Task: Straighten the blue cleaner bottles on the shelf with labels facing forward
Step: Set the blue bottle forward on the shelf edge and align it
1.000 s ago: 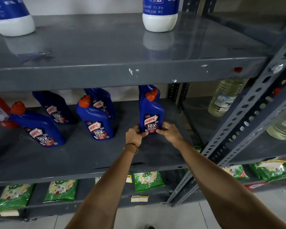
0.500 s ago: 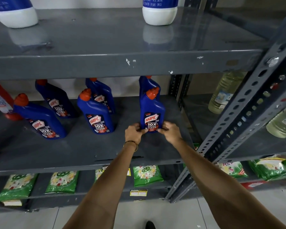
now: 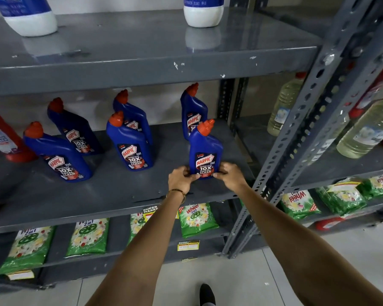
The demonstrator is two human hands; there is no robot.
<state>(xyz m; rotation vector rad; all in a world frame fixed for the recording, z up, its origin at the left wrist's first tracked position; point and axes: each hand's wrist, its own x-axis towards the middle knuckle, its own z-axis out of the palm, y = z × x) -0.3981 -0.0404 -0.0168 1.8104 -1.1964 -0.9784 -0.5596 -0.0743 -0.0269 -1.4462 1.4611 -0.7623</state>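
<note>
Several blue Harpic cleaner bottles with red caps stand on the grey middle shelf. The front right bottle is upright with its label facing me. My left hand grips its base from the left and my right hand grips it from the right. Directly behind it stands another blue bottle. Further left are a front bottle with one behind it, a leaning bottle and a bottle further back.
A red bottle stands at the far left of the shelf. White-and-blue bottles sit on the shelf above. Green detergent packs lie on the shelf below. A perforated upright post and clear oil bottles are to the right.
The view has dipped, showing more of the bottles under the upper shelf. Both hands stay on the base of the front right bottle, which has barely moved.
</note>
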